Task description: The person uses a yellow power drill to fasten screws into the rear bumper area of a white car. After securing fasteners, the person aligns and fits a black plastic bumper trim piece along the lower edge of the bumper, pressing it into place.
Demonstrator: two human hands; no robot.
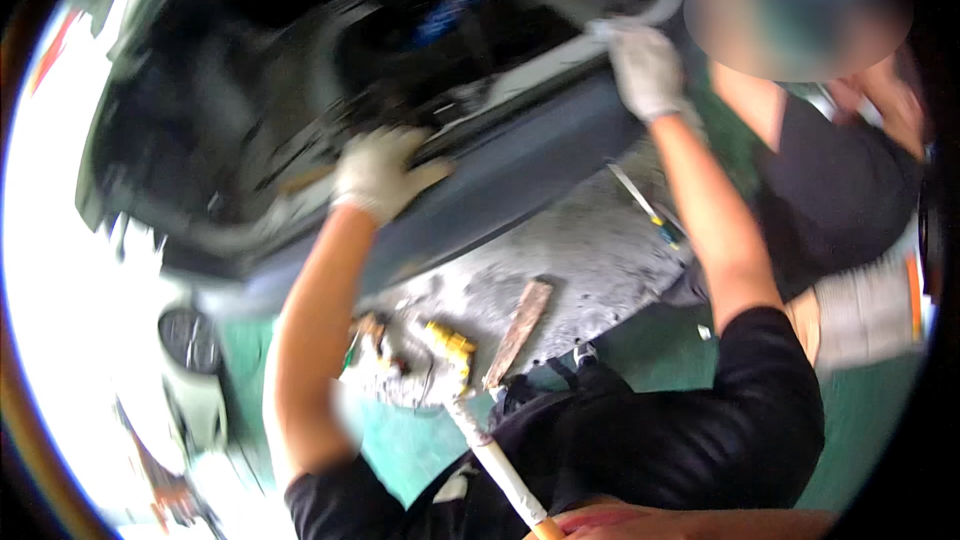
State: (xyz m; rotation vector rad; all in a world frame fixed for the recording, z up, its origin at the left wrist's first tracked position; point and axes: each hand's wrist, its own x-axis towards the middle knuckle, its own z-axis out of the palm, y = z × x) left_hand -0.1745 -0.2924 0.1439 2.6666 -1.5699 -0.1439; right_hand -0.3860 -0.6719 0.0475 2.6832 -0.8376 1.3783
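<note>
Both of my hands wear whitish gloves and reach to the open rear of a dark car. My left hand (380, 172) lies on the inner edge of the opening, its thumb stretched apart from the fingers and nothing held. Farther right, my right hand (648, 70) is curled over the far end of the pale sill (545, 70), its fingers blurred by motion. Between and below the hands runs the dark grey bumper (540, 165). Inside the shadowed opening shows something blue (455, 10), too blurred to name.
A person in dark clothes (830, 180) crouches close to my right arm. On the floor lie a screwdriver-like tool (645, 198), a wooden block (520, 328) and a yellow tool (448, 340). A pale green part with a dark round area (190, 345) stands at left.
</note>
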